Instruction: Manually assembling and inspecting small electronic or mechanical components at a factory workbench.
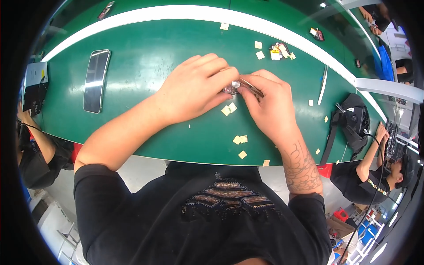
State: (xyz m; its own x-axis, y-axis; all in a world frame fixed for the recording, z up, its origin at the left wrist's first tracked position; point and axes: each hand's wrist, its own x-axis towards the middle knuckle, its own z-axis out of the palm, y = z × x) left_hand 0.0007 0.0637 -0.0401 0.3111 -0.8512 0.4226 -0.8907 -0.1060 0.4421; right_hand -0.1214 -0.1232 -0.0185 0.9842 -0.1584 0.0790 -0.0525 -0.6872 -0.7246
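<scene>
My left hand (201, 86) is closed in a pinch around a small, shiny, partly clear piece with dark reddish parts (229, 89). Its fingers cover most of this piece, so its kind is unclear. Close beside it, my right hand (273, 100) grips a pair of slim metal tweezers (252, 88). Their tip end meets the small piece between the two hands; the exact contact is hidden. Just below the hands lie small pale yellow squares (229, 109) on the green table (145, 137).
More yellow squares (240, 139) are scattered toward the near edge. A phone (96, 81) lies at left. A small pile of parts (279, 51), a slim white tool (323, 85) and a black bag (354, 117) are at right. A white rail (194, 13) crosses the back. People sit at both sides.
</scene>
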